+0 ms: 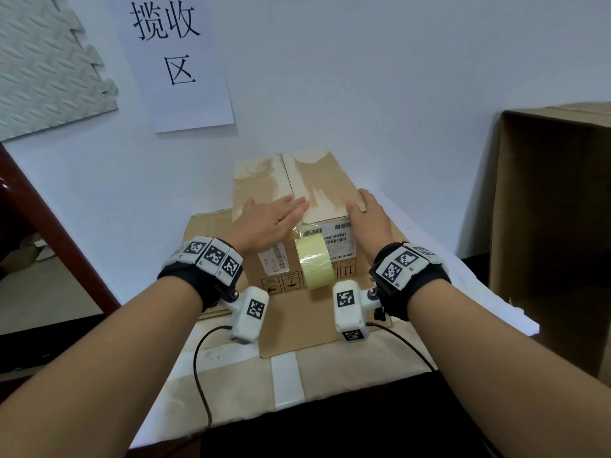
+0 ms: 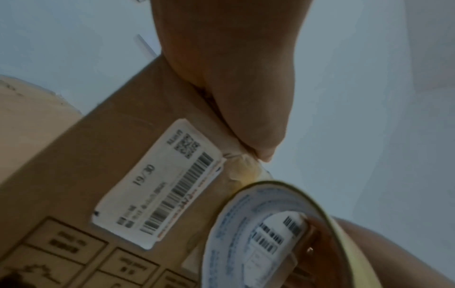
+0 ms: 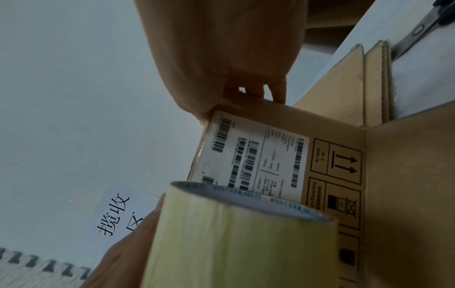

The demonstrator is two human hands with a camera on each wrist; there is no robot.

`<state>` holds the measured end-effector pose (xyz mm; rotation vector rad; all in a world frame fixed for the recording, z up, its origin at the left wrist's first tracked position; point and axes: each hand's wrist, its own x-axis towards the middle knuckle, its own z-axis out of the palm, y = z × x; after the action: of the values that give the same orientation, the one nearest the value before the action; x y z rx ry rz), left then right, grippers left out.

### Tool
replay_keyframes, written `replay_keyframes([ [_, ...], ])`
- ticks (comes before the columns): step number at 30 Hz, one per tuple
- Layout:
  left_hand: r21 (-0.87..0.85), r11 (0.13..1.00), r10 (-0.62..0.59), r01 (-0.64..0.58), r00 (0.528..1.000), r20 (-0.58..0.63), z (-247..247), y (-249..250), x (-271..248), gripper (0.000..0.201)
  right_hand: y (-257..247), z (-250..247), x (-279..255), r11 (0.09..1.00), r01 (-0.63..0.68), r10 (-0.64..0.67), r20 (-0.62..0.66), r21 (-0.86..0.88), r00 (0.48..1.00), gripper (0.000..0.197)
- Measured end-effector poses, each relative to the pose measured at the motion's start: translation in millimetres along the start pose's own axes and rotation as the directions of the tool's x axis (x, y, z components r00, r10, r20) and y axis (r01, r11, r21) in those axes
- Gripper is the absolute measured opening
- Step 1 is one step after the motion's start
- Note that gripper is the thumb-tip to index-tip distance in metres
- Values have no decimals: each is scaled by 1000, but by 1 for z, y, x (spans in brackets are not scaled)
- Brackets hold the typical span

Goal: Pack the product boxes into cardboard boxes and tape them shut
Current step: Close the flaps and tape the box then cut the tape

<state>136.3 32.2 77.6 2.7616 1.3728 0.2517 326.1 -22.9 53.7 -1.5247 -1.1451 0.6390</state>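
A closed cardboard box [image 1: 317,180] with white barcode labels on its near face stands in the middle of the table. My left hand [image 1: 267,219] lies flat on the top, fingers straight across the centre seam. My right hand [image 1: 367,216] grips the top's near right corner, thumb on top and fingers over the edge. A pale yellow tape roll [image 1: 314,261] hangs against the near face from a strip that runs up over the top edge. The left wrist view shows the roll [image 2: 270,233] under my palm [image 2: 234,68]. In the right wrist view it [image 3: 234,233] sits before the labelled face [image 3: 258,159].
A flattened sheet of cardboard [image 1: 297,328] lies under the box. A large open carton [image 1: 555,226] stands at the right. Scissors [image 3: 418,29] lie beyond the box's right side. A paper sign [image 1: 175,61] hangs on the wall behind. A black cable [image 1: 201,375] trails over the table's near edge.
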Motion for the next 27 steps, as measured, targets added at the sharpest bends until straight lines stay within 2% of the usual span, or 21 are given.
replay_keyframes([
  [6,23,994,108,-108,994,-20,2,0,-2,51,4,1,4,1000,11,-11,-2,-18,1000,48],
  [11,12,994,107,-108,993,40,2,0,-5,50,14,2,6,999,18,-19,11,36,1000,48],
  [13,-1,995,95,-95,994,45,-1,2,-7,51,11,-1,4,998,38,-42,-90,-48,995,48],
  [15,-32,996,84,-83,996,39,-4,5,-8,57,3,-8,-3,993,103,-115,-239,-62,964,28],
  [16,-51,996,76,-74,997,32,-6,7,-9,60,-2,-11,-8,991,132,-130,-224,-5,966,20],
  [17,-65,996,66,-64,997,29,-8,7,-9,64,-5,-14,-11,990,130,-121,-135,58,983,25],
  [18,-68,996,56,-54,998,28,-9,6,-8,68,-11,-15,-19,992,83,-85,18,96,996,35],
  [20,-41,998,55,-54,998,15,-9,2,-7,74,-18,-12,-30,998,-26,9,298,53,954,49],
  [21,-47,997,60,-60,998,-2,-9,0,-7,71,-18,-9,-34,998,-60,55,379,1,924,51],
  [23,-134,990,40,-47,998,-58,-9,-1,-12,61,-16,-3,-38,994,-104,103,481,-26,871,47],
  [25,-212,977,15,-35,995,-95,-10,1,-17,43,-11,4,-38,984,-173,120,571,39,812,46],
  [27,-221,975,9,-31,995,-98,-10,4,-19,36,-10,5,-40,942,-303,144,638,147,756,40],
])
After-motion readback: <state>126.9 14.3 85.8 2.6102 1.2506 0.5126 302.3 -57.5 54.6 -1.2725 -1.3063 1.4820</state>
